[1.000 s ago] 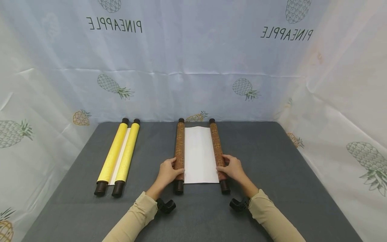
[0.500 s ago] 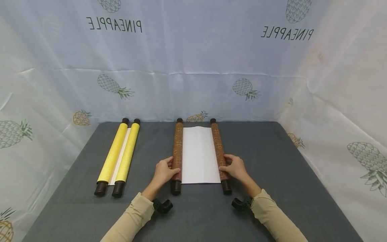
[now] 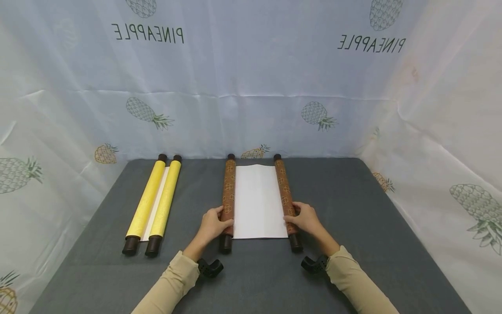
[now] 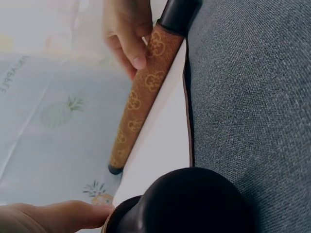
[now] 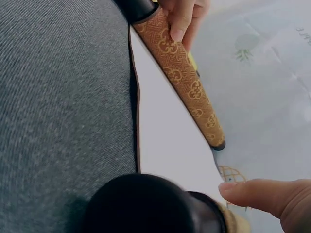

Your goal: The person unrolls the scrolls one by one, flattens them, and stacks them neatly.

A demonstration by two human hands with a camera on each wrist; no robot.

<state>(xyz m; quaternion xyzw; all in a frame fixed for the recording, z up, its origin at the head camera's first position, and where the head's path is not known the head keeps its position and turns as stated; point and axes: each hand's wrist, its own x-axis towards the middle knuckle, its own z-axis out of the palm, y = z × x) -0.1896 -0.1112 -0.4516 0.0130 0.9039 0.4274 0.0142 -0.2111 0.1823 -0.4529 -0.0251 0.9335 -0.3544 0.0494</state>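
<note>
A brown patterned scroll lies partly unrolled at the middle of the table, its white paper showing between two rolls with dark end knobs. My left hand grips the left roll near its front end, thumb on the inner side and fingers along the outer. In the same way my right hand grips the right roll near its front knob. The right wrist view shows my left hand around the far roll, and my right thumb beside a black knob up close.
A yellow scroll lies to the left, its two rolls close together with a strip of white between. A dark grey cloth covers the table. White curtains printed with pineapples hang at the back and both sides.
The left roll has moved left with my left hand, and the right roll slightly right with my right hand. More white paper shows between them. The yellow scroll stays put.
</note>
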